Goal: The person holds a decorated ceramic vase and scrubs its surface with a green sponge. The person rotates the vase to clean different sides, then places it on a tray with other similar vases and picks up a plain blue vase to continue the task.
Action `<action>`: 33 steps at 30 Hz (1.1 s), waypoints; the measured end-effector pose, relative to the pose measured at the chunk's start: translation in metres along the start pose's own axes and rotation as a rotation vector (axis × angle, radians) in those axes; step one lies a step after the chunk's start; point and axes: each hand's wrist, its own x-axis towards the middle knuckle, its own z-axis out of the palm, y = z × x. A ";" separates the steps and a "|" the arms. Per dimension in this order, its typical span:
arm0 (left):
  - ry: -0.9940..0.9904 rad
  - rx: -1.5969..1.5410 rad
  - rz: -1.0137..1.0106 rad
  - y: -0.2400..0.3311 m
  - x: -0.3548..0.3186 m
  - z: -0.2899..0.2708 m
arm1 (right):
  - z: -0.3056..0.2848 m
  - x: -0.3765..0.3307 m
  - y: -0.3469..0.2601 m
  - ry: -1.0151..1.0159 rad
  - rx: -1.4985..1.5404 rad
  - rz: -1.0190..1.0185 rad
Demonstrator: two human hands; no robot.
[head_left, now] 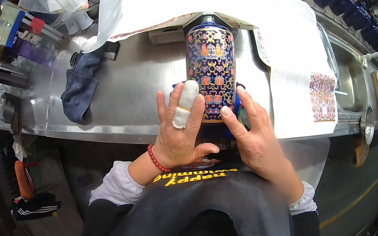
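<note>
Zero pinching in either grip: left hand (176, 138) spread (one finger in a cover (189, 95)) by the lower left of the bottle (209, 65), right hand (256, 139) spread at its lower right. Bottle sits on desk (138, 82), near the front edge. Advisable: flat fingers, even pressure.

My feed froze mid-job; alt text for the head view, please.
Open left hand and right hand at the near end of a blue, ornately patterned bottle at a steel worktop; the left wears a pale finger cover. White sheeting lies beyond and right of the bottle, a dark cloth left, a sink far right.
</note>
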 end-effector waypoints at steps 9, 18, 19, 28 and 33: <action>0.035 -0.030 0.037 0.004 0.012 -0.008 | 0.003 0.015 0.007 0.070 0.018 0.074; -0.035 -0.050 -0.074 -0.002 0.045 -0.018 | 0.013 0.018 0.014 0.129 0.057 0.032; -0.044 -0.011 -0.057 0.004 0.047 -0.021 | 0.013 0.018 0.015 0.129 0.054 0.032; -0.061 -0.011 -0.151 0.010 0.058 -0.026 | 0.012 0.017 0.012 0.098 0.066 0.056; -0.151 0.027 -0.001 0.016 0.062 -0.026 | 0.010 0.017 0.013 0.096 0.059 0.042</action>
